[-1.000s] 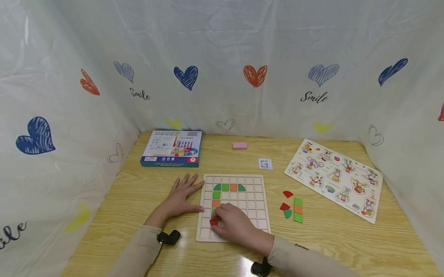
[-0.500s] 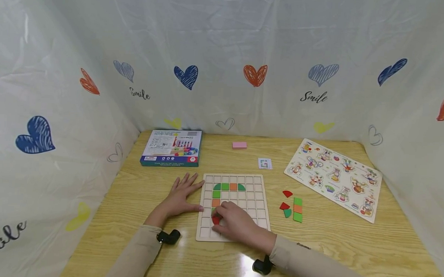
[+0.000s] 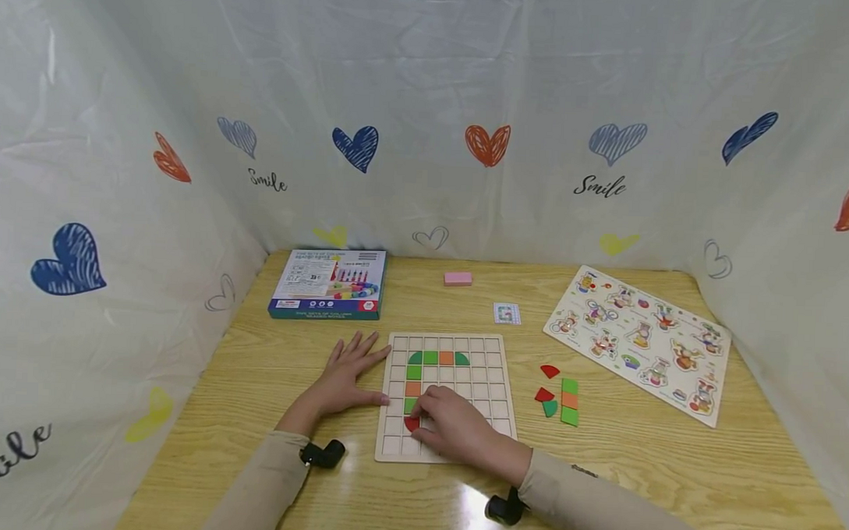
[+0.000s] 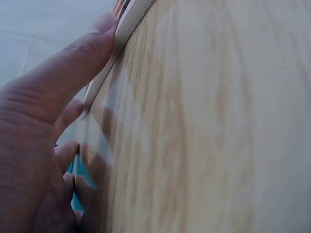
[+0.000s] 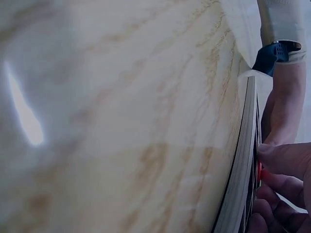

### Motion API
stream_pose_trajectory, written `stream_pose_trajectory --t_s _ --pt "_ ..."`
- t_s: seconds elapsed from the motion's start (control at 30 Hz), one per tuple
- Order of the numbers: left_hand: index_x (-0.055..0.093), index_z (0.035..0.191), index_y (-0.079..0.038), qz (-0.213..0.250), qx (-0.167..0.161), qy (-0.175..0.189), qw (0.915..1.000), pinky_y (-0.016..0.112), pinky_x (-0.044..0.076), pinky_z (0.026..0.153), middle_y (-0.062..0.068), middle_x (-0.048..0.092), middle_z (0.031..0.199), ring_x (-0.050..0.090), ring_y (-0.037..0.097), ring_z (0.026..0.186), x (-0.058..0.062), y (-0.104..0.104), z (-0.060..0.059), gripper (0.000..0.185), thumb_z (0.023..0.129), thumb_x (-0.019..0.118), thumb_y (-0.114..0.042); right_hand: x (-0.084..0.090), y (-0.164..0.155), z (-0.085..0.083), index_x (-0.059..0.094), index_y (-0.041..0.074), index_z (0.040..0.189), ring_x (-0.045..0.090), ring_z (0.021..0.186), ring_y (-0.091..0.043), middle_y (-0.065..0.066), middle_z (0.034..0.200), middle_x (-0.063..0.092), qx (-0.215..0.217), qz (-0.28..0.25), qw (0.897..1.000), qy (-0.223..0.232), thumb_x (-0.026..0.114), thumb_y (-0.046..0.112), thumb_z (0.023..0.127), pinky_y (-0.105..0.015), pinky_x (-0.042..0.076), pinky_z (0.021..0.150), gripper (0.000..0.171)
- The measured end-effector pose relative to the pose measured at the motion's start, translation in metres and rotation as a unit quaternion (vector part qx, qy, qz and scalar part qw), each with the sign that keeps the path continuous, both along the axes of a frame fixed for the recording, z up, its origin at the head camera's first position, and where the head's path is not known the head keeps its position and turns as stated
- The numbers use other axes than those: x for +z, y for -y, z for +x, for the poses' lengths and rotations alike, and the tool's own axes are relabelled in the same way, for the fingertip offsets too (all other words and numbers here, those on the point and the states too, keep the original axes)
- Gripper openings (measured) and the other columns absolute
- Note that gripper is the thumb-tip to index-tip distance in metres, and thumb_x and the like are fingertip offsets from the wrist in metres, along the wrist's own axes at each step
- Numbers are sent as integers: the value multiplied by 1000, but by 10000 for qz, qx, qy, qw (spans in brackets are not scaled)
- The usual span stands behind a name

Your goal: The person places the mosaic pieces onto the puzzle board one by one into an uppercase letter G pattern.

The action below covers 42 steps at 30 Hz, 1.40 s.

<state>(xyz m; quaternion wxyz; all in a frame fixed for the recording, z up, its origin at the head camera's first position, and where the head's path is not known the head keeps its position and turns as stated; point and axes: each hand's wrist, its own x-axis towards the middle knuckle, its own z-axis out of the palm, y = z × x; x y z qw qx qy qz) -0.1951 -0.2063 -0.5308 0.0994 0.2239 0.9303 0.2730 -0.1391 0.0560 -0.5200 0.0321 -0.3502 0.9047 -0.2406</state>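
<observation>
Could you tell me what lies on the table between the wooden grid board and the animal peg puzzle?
In the head view, a small cluster of loose pieces lies between the grid board and the animal peg puzzle: red, green and orange.

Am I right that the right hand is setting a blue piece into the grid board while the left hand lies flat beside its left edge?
Not quite: the piece at the right hand is red, not blue, as the head view shows. The rest holds: the left hand lies flat at the grid board's left edge.

red piece | quarter-round, flat | in grid board, lower-left cell
</observation>
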Motion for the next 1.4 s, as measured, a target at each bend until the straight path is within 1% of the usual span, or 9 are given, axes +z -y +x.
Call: stream_pose_trajectory --t_s 0.2,0.53,0.73,0.9,1.03,1.1,1.23,1.3,1.4 --pt "40 159 -24 7 3 -27 10000 60 -8 122 11 17 169 0 40 156 -1 0 0 95 81 78 -62 -1 -1 0 73 15 98 51 83 -6 9 90 57 -54 -27 10000 21 78 22 89 -25 51 78 13" --pt "40 158 -22 8 -14 -82 10000 60 -7 122 12 18 169 1 40 155 0 0 0 95 80 78 -61 0 0 3 72 14 96 48 79 -6 9 86 54 -154 -91 9998 -82 78 22 89 -24 49 74 12" --pt "40 158 -23 -10 -6 -62 10000 61 -8 122 12 17 169 0 41 155 -2 0 0 95 80 78 -61 4 -12 3 72 16 99 50 78 -4 10 87 56 -358 -364 9986 102 76 19 88 -23 49 71 12" --pt "39 159 -23 -25 -18 -36 10000 60 -8 122 12 17 169 -1 40 155 -1 0 0 96 80 78 -61 7 -35 -2 71 16 99 53 80 -5 10 89 59 -673 -506 9963 173 75 17 90 -26 52 72 10" --pt "39 159 -22 -9 -24 -29 10000 60 -9 122 11 16 170 -1 40 156 0 0 0 96 80 78 -61 9 -60 -7 71 17 100 54 82 -6 11 91 60 -1097 -479 9925 234 76 17 90 -27 52 74 10" --pt "39 159 -23 8 -22 -11 10000 59 -9 122 11 16 170 -1 40 156 0 0 0 96 80 78 -61 10 -74 -10 72 18 101 54 83 -6 12 92 60 -1359 -433 9893 294 76 17 90 -27 52 73 12" --pt "39 159 -23 -3 -21 -2 10000 59 -9 122 11 16 170 -1 39 156 0 0 0 96 80 79 -61 11 -105 -15 72 16 102 55 83 -8 10 92 60 -1796 -467 9823 268 77 14 90 -29 51 72 13" --pt "39 159 -23 -14 -19 -15 10000 59 -9 122 11 16 170 -1 40 156 -1 0 -1 97 80 79 -61 11 -122 -16 72 15 103 55 82 -10 7 91 60 -1980 -454 9789 205 77 14 90 -31 50 71 14" --pt "38 159 -23 -33 -11 0 10000 59 -9 122 11 15 170 -2 39 156 -1 0 -1 97 80 79 -61 12 -147 -18 73 12 105 59 83 -13 4 94 63 -2245 -381 9736 132 76 14 91 -35 53 73 14"
